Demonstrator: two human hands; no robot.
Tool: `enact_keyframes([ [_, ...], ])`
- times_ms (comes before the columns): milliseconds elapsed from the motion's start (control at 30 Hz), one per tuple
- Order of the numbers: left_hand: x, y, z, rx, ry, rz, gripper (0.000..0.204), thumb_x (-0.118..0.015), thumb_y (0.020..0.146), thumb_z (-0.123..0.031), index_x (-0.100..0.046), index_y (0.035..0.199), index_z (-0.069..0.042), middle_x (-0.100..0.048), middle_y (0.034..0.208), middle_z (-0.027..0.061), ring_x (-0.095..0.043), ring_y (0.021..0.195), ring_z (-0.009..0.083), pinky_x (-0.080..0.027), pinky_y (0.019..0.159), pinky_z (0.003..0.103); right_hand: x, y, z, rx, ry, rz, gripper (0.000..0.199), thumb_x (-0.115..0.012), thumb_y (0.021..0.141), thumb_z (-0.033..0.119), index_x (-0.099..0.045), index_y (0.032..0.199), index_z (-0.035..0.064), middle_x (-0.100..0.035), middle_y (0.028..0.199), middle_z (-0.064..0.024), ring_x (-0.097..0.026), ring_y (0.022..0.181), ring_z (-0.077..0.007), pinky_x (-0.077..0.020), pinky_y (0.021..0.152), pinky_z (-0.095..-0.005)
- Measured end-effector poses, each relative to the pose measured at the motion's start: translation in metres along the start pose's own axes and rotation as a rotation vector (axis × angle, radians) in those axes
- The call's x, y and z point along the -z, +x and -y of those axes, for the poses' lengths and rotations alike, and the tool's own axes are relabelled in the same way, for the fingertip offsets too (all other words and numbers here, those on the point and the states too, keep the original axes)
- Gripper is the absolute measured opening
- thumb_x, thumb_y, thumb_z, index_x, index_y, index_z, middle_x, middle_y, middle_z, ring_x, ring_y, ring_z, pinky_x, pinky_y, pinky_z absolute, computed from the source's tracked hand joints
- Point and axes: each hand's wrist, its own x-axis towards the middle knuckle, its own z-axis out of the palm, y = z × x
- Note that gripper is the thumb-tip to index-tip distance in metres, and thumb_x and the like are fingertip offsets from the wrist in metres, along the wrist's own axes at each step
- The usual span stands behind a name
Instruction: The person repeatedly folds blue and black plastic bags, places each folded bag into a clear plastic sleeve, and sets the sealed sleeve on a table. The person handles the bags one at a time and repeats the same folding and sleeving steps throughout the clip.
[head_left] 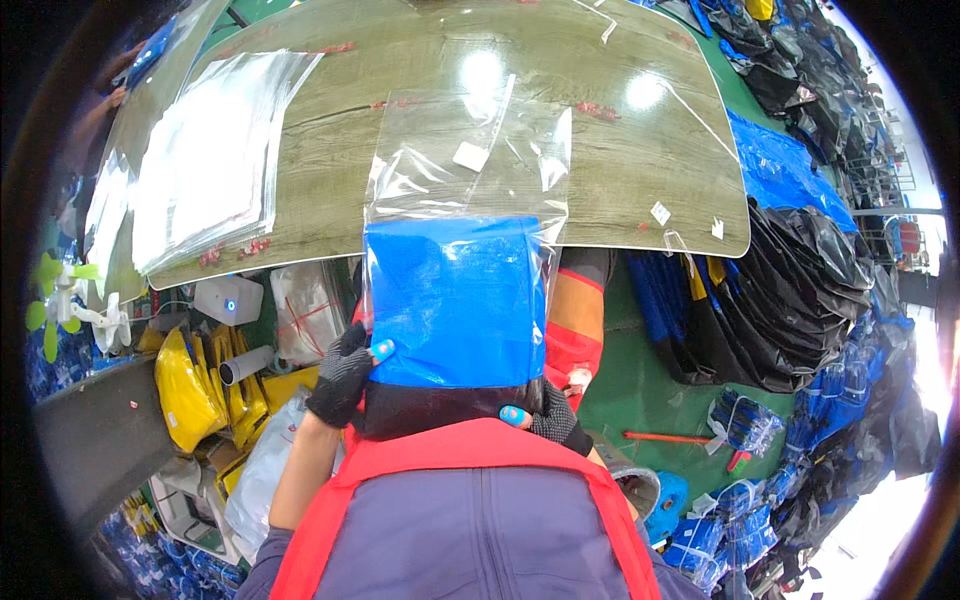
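A folded blue tarp [455,300] with a black lower band lies between my hands, at the table's near edge. It is at least partly inside a clear plastic bag [445,130], whose see-through upper part lies over the tabletop. My left hand [343,378] wears a dark knit glove and grips the lower left edge, thumb on top. At the lower right corner my right hand [555,422], gloved too, holds the black band. Both thumbs show bright blue tips. The fingers beneath the bundle are hidden.
On the wood-look table [330,190] lies a stack of clear bags [215,150] at left. Black sheeting [750,290] hangs at right. Yellow folded bundles [190,390], a white box [228,300] and a small green-bladed fan [62,300] stand at left. An orange stick [665,437] lies on the floor.
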Motion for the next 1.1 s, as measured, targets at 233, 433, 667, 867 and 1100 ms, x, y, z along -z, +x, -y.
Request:
enact_keyframes([
  [233, -0.007, -0.001, 0.029, -0.076, 0.310, -0.120, 0.042, -0.067, 0.088, -0.024, -0.057, 0.115, 0.006, -0.065, 0.100, 0.0086, -0.058, 0.090, 0.0140, -0.047, 0.080, 0.029, 0.026, 0.049, 0.034, 0.282, 0.263, -0.122, 0.075, -0.073, 0.081, 0.039, -0.040, 0.137, 0.0008, -0.054, 0.125, -0.0142, -0.054, 0.110, -0.0199, -0.0462, 0.093, -0.0354],
  [433, 0.004, -0.007, 0.006, -0.302, 0.206, -0.197, 0.046, -0.067, 0.089, -0.019, -0.048, 0.126, 0.000, -0.060, 0.111, 0.0090, -0.057, 0.098, 0.0158, -0.047, 0.086, 0.029, 0.014, 0.062, 0.050, 0.126, 0.217, -0.080, 0.061, -0.073, 0.083, 0.028, -0.047, 0.131, 0.0008, -0.060, 0.117, -0.0124, -0.059, 0.102, -0.0195, -0.0496, 0.089, -0.0337],
  [667, 0.013, 0.023, -0.013, -0.325, 0.729, -0.127, 0.021, -0.061, 0.092, -0.021, -0.061, 0.102, -0.003, -0.065, 0.091, 0.0045, -0.058, 0.082, 0.0122, -0.048, 0.073, 0.029, 0.022, 0.062, 0.038, 0.114, 0.208, -0.093, 0.060, -0.073, 0.083, 0.031, -0.049, 0.129, 0.0004, -0.061, 0.115, -0.0122, -0.059, 0.101, -0.0187, -0.0503, 0.087, -0.0335],
  [867, 0.025, 0.003, 0.004, -0.478, 1.136, -0.163, 0.019, -0.059, 0.092, -0.021, -0.062, 0.093, -0.003, -0.062, 0.080, 0.0134, -0.061, 0.074, 0.0261, -0.048, 0.069, 0.035, 0.023, 0.059, 0.036, 0.086, 0.152, -0.095, 0.067, -0.076, 0.079, 0.035, -0.049, 0.129, -0.0003, -0.061, 0.116, -0.0129, -0.060, 0.102, -0.0201, -0.0503, 0.088, -0.0345],
  [1100, 0.044, -0.022, -0.025, -0.559, 1.066, 0.350, 0.017, -0.056, 0.090, -0.018, -0.062, 0.095, -0.003, -0.065, 0.081, 0.0160, -0.065, 0.074, 0.0306, -0.050, 0.066, 0.038, 0.008, 0.018, 0.039, 0.061, 0.042, -0.015, 0.092, -0.082, 0.073, 0.029, -0.029, 0.143, 0.0003, -0.049, 0.133, -0.0166, -0.047, 0.124, -0.0251, -0.0410, 0.102, -0.0402],
])
